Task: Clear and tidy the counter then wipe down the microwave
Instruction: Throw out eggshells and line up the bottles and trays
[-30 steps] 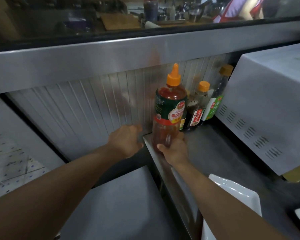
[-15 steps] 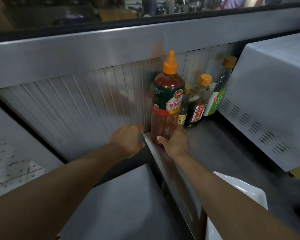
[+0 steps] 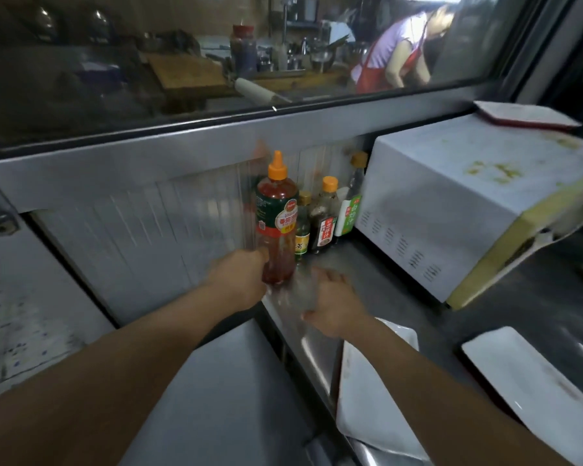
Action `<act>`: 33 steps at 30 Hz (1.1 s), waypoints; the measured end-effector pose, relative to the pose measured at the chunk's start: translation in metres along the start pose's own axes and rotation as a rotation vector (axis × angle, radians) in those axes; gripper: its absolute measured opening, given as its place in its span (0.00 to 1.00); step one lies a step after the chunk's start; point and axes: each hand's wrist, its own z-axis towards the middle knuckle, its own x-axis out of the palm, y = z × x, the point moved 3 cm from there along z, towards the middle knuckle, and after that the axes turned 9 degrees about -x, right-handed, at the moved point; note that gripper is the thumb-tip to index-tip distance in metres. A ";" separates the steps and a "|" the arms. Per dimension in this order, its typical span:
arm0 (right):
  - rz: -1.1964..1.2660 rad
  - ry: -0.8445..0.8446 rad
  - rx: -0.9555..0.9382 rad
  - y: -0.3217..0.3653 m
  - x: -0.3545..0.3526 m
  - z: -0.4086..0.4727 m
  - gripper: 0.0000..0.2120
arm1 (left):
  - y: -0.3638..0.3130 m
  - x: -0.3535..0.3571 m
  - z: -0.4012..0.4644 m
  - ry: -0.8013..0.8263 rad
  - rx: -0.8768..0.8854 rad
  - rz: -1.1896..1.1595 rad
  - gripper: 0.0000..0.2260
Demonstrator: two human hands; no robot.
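Hands swapped since a second ago: left hand (image 3: 241, 277) now grips the base of the tall red sauce bottle with the orange nozzle cap (image 3: 277, 220), while right hand (image 3: 334, 302) has let go, fingers loose over the steel counter (image 3: 377, 290). Bottle stands upright at the counter's left end, beside three smaller condiment bottles (image 3: 323, 216) and the stained white microwave (image 3: 451, 196).

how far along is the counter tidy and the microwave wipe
Early. Done: smaller bottles stand grouped by the wall. In hand: left hand grips the ketchup bottle; right hand is off it. Left: white plates remain on the counter, and the microwave shows stains.
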 end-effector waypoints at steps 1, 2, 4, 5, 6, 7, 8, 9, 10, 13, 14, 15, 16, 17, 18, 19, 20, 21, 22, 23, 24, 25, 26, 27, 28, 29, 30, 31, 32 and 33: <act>-0.038 0.003 0.003 0.003 -0.008 -0.014 0.38 | -0.006 -0.004 -0.009 -0.006 0.015 0.000 0.18; -0.064 0.006 0.011 0.005 -0.016 -0.029 0.38 | -0.013 -0.009 -0.020 -0.010 0.031 0.008 0.18; -0.088 0.004 0.037 0.008 -0.032 -0.058 0.37 | -0.029 -0.013 -0.039 0.005 0.074 0.025 0.18; -0.100 0.000 0.050 0.008 -0.039 -0.073 0.37 | -0.037 -0.014 -0.048 0.021 0.098 0.027 0.18; -0.106 -0.007 0.064 0.007 -0.046 -0.089 0.37 | -0.046 -0.014 -0.057 0.038 0.123 0.028 0.18; -0.104 -0.016 0.080 0.005 -0.052 -0.104 0.37 | -0.054 -0.013 -0.066 0.050 0.150 0.028 0.18; -0.099 -0.021 0.098 0.003 -0.057 -0.119 0.37 | -0.063 -0.011 -0.073 0.062 0.176 0.037 0.19; -0.094 -0.018 0.122 0.001 -0.063 -0.134 0.37 | -0.073 -0.009 -0.081 0.068 0.204 0.049 0.20; -0.091 -0.015 0.149 -0.002 -0.067 -0.149 0.37 | -0.082 -0.007 -0.088 0.070 0.226 0.068 0.22; -0.082 -0.046 0.231 -0.013 -0.080 -0.192 0.36 | -0.108 0.000 -0.107 0.069 0.301 0.115 0.25; -0.072 -0.059 0.258 -0.017 -0.084 -0.205 0.36 | -0.117 0.003 -0.112 0.086 0.325 0.123 0.26; -0.063 -0.069 0.285 -0.022 -0.087 -0.217 0.36 | -0.125 0.006 -0.118 0.106 0.341 0.127 0.27; -0.059 -0.076 0.313 -0.027 -0.091 -0.232 0.36 | -0.135 0.009 -0.125 0.127 0.355 0.126 0.27; -0.053 -0.078 0.338 -0.033 -0.095 -0.245 0.35 | -0.145 0.011 -0.132 0.141 0.375 0.121 0.26; -0.046 -0.084 0.362 -0.038 -0.098 -0.259 0.34 | -0.156 0.014 -0.139 0.151 0.393 0.115 0.25; -0.038 -0.090 0.386 -0.044 -0.100 -0.271 0.34 | -0.167 0.016 -0.146 0.152 0.414 0.108 0.24; -0.036 -0.094 0.406 -0.050 -0.102 -0.283 0.34 | -0.177 0.017 -0.153 0.156 0.425 0.110 0.25; -0.034 -0.100 0.422 -0.056 -0.104 -0.294 0.36 | -0.187 0.019 -0.160 0.160 0.434 0.112 0.25; -0.031 -0.110 0.438 -0.062 -0.107 -0.306 0.37 | -0.196 0.021 -0.166 0.166 0.439 0.111 0.26; -0.027 -0.125 0.452 -0.068 -0.109 -0.317 0.37 | -0.206 0.023 -0.172 0.168 0.447 0.110 0.26; -0.022 -0.131 0.466 -0.076 -0.111 -0.328 0.37 | -0.217 0.025 -0.178 0.167 0.458 0.115 0.25; -0.017 -0.134 0.478 -0.083 -0.113 -0.339 0.37 | -0.228 0.028 -0.185 0.159 0.477 0.129 0.25; -0.011 -0.136 0.491 -0.091 -0.115 -0.351 0.38 | -0.239 0.031 -0.192 0.153 0.497 0.149 0.25; -0.008 -0.140 0.500 -0.099 -0.116 -0.362 0.38 | -0.251 0.034 -0.200 0.148 0.517 0.173 0.24; -0.007 -0.145 0.504 -0.106 -0.117 -0.373 0.38 | -0.263 0.037 -0.208 0.149 0.527 0.187 0.23; -0.002 -0.150 0.504 -0.114 -0.119 -0.384 0.38 | -0.275 0.040 -0.216 0.149 0.531 0.195 0.23; 0.007 -0.159 0.505 -0.122 -0.120 -0.396 0.37 | -0.287 0.044 -0.225 0.152 0.530 0.197 0.24; 0.022 -0.167 0.513 -0.130 -0.122 -0.408 0.37 | -0.300 0.047 -0.234 0.149 0.532 0.196 0.25; 0.032 -0.175 0.519 -0.138 -0.123 -0.420 0.36 | -0.312 0.052 -0.242 0.144 0.537 0.194 0.26; 0.035 -0.183 0.522 -0.147 -0.125 -0.432 0.34 | -0.324 0.058 -0.250 0.138 0.543 0.191 0.26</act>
